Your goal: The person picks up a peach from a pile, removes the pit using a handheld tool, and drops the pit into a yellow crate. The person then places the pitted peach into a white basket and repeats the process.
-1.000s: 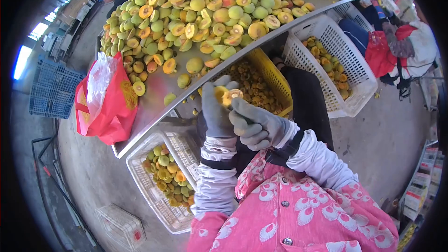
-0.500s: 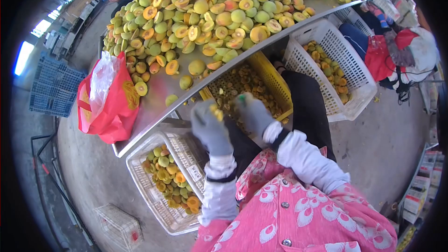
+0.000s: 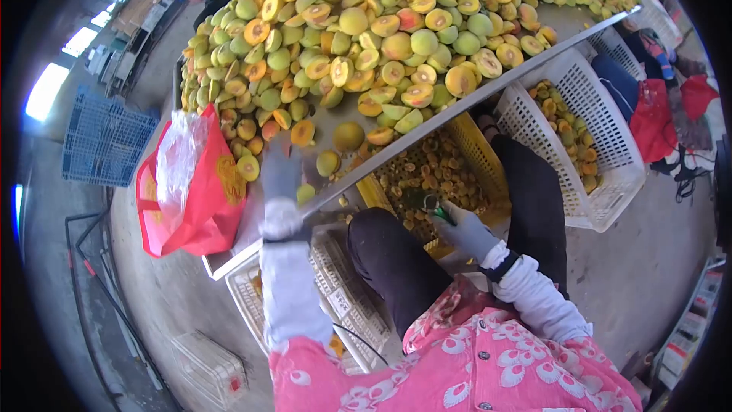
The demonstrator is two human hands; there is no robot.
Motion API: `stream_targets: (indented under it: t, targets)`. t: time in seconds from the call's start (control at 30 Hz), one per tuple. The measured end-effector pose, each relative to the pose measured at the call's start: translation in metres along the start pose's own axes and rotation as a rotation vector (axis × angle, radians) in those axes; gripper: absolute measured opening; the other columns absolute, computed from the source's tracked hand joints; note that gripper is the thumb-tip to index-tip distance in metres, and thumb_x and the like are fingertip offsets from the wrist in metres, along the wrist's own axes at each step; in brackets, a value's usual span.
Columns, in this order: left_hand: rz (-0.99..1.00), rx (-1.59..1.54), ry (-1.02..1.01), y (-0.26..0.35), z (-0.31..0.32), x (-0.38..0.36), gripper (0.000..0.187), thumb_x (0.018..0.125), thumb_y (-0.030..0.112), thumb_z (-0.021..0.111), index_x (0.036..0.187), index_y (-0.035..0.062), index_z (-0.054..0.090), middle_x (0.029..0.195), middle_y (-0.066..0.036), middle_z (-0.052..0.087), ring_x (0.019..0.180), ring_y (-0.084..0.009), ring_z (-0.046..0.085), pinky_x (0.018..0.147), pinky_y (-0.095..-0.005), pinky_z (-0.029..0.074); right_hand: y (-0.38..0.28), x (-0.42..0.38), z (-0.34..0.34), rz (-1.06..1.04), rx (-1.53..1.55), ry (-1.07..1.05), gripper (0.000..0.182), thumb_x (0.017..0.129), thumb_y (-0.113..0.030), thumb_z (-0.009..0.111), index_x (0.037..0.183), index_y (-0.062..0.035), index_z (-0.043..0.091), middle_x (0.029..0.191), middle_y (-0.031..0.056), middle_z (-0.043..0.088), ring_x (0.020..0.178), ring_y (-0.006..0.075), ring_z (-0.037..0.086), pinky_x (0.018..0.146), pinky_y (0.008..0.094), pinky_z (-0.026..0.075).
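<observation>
Yellow crate (image 3: 476, 154) just beyond my right hand (image 3: 465, 230) holds pitted fruit halves; the white crate (image 3: 610, 183) further right holds more. Fruit (image 3: 329, 162) near my left hand (image 3: 280, 172) are round, green-yellow, lying loose on the surface (image 3: 259, 214). Left hand is gloved, blurred; whether open or closed I cannot tell. Right hand grips a green-handled tool (image 3: 436, 210).

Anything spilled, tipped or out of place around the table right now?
Nothing stands out. Halved fruit is heaped on the table, crates sit upright below, the red bag lies at the table's corner.
</observation>
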State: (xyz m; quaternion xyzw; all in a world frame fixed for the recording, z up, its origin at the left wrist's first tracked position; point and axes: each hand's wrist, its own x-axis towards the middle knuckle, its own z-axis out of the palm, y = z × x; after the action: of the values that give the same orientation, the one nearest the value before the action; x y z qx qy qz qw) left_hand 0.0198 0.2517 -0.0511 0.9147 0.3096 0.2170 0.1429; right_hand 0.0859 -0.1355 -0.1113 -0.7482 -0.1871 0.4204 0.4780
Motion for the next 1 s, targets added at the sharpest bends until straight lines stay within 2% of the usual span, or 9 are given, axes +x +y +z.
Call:
stream_targets:
  t: [0.03, 0.13, 0.33, 0.37, 0.43, 0.6, 0.7, 0.8, 1.0]
  targets:
    - [-0.211, -0.008, -0.154, 0.017, 0.003, 0.026, 0.048, 0.085, 0.025, 0.066, 0.127, 0.0046, 0.055, 0.107, -0.025, 0.064, 0.088, -0.0416, 0.064, 0.079, -0.0462, 0.052, 0.004, -0.003, -0.001, -0.038, 0.110, 0.039, 0.033, 0.096, -0.034, 0.058, 0.105, -0.0019, 0.057, 0.080, 0.0138, 0.063, 0.067, 0.0214, 0.062, 0.066, 0.0353, 0.049]
    - [-0.176, 0.271, -0.502, 0.012, 0.034, 0.068, 0.056, 0.080, 0.026, 0.069, 0.130, 0.0070, 0.053, 0.110, -0.026, 0.064, 0.094, -0.0424, 0.065, 0.082, -0.0481, 0.052, -0.026, -0.017, -0.016, 0.089, 0.134, 0.103, 0.021, 0.096, -0.022, 0.060, 0.105, -0.0045, 0.056, 0.075, 0.0000, 0.055, 0.067, 0.0081, 0.053, 0.060, 0.0274, 0.044]
    - [-0.107, 0.168, -0.301, 0.045, 0.037, 0.022, 0.032, 0.079, 0.021, 0.072, 0.102, 0.0035, 0.058, 0.098, -0.019, 0.069, 0.088, -0.0364, 0.068, 0.076, -0.0434, 0.053, -0.051, -0.013, -0.009, -0.149, -0.075, 0.130, 0.024, 0.096, -0.025, 0.061, 0.107, -0.0053, 0.054, 0.071, 0.0064, 0.059, 0.059, 0.0125, 0.057, 0.055, 0.0313, 0.045]
    - [-0.260, -0.324, -0.244, 0.051, 0.030, 0.014, 0.025, 0.083, 0.019, 0.068, 0.101, 0.0026, 0.059, 0.096, -0.015, 0.069, 0.083, -0.0293, 0.068, 0.072, -0.0379, 0.054, -0.070, -0.015, -0.008, -0.150, -0.079, 0.125, 0.024, 0.096, -0.025, 0.061, 0.107, -0.0053, 0.054, 0.071, 0.0064, 0.059, 0.059, 0.0125, 0.057, 0.055, 0.0313, 0.045]
    - [-0.430, -1.091, -0.203, 0.092, -0.009, -0.013, 0.015, 0.090, 0.010, 0.060, 0.100, 0.0000, 0.062, 0.093, -0.005, 0.065, 0.077, -0.0116, 0.062, 0.067, -0.0239, 0.053, -0.110, -0.023, -0.002, -0.344, -0.085, 0.129, 0.024, 0.094, -0.026, 0.062, 0.103, -0.0057, 0.055, 0.079, 0.0202, 0.065, 0.070, 0.0370, 0.066, 0.062, 0.0416, 0.050]
    - [-0.113, -1.423, -0.220, 0.181, -0.049, -0.096, 0.033, 0.099, 0.025, 0.050, 0.115, -0.0024, 0.060, 0.100, -0.009, 0.064, 0.090, -0.0154, 0.060, 0.081, -0.0287, 0.050, -0.137, -0.039, 0.017, -0.669, -0.214, 0.291, 0.021, 0.094, -0.025, 0.060, 0.104, -0.0070, 0.054, 0.075, 0.0222, 0.064, 0.071, 0.0421, 0.064, 0.061, 0.0487, 0.050]
    - [-0.186, -1.580, 0.036, 0.214, -0.056, -0.123, 0.042, 0.103, 0.032, 0.041, 0.120, -0.0027, 0.057, 0.104, -0.012, 0.063, 0.095, -0.0188, 0.059, 0.086, -0.0319, 0.048, -0.136, -0.056, 0.019, -0.613, -0.241, 0.286, 0.024, 0.093, -0.025, 0.061, 0.106, -0.0062, 0.053, 0.076, 0.0221, 0.064, 0.072, 0.0423, 0.065, 0.061, 0.0497, 0.050]
    - [-0.261, -1.798, 0.019, 0.237, -0.063, -0.143, 0.043, 0.104, 0.032, 0.038, 0.122, -0.0031, 0.054, 0.108, -0.014, 0.062, 0.096, -0.0211, 0.059, 0.086, -0.0326, 0.049, -0.133, -0.064, 0.018, -0.611, -0.160, 0.288, 0.027, 0.091, -0.026, 0.062, 0.107, -0.0063, 0.052, 0.074, 0.0215, 0.064, 0.071, 0.0423, 0.064, 0.061, 0.0501, 0.050]
    - [-0.258, -1.571, 0.169, 0.243, -0.067, -0.148, 0.040, 0.104, 0.032, 0.034, 0.108, -0.0016, 0.056, 0.100, -0.016, 0.065, 0.086, -0.0223, 0.062, 0.081, -0.0346, 0.052, -0.141, -0.083, 0.016, -0.637, -0.358, 0.335, 0.025, 0.091, -0.019, 0.064, 0.107, -0.0032, 0.053, 0.075, 0.0232, 0.062, 0.074, 0.0436, 0.064, 0.059, 0.0464, 0.050]
